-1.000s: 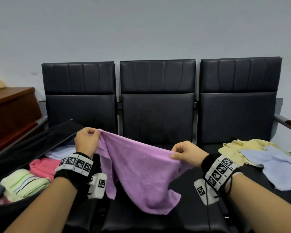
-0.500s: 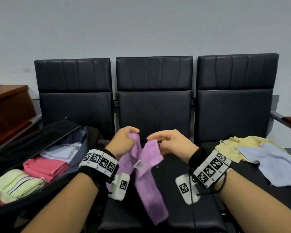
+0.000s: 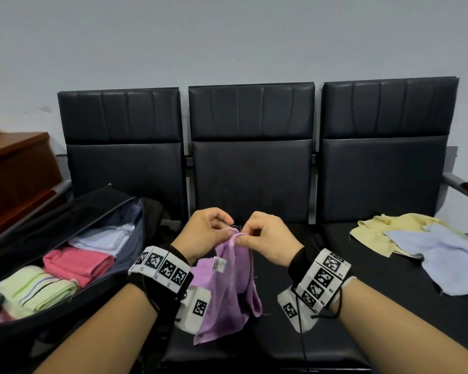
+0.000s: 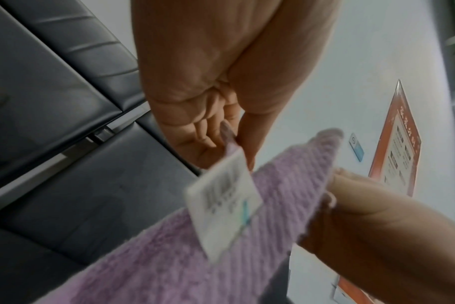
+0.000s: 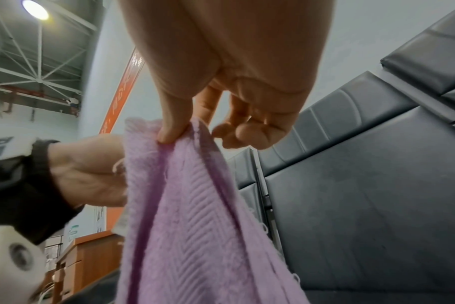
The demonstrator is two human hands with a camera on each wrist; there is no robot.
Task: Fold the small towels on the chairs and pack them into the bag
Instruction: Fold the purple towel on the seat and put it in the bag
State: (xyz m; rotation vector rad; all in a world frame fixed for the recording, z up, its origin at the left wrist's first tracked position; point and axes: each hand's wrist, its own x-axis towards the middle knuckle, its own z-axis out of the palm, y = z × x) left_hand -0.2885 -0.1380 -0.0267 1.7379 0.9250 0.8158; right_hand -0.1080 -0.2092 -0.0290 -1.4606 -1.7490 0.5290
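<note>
Both hands meet above the middle chair (image 3: pixel 250 184), each pinching the top edge of a purple towel (image 3: pixel 227 292) that hangs doubled between them: the left hand (image 3: pixel 204 233) has its grip closed on one corner with thumb and fingers, and the right hand (image 3: pixel 268 238) pinches the neighbouring corner the same way, its other fingers curled in. A white label (image 3: pixel 218 265) shows on the towel just below the left hand. The towel's lower end drapes down toward the seat in front of the wrist bands. On the left chair (image 3: pixel 125 157) lies an open black bag (image 3: pixel 65 211), and inside it folded towels sit side by side: a white towel (image 3: pixel 106 238) farthest in, a pink towel (image 3: pixel 79 265) beside it, then a green striped towel (image 3: pixel 33 290) nearest the camera, with some dark cloth at the bag's near end too hidden to make out. On the right chair (image 3: pixel 384 157) a yellow towel (image 3: pixel 373 233) lies crumpled and unfolded, and a light blue towel (image 3: pixel 443 255) lies partly over it. A brown wooden cabinet (image 3: pixel 14 168) stands left of the chairs.
</note>
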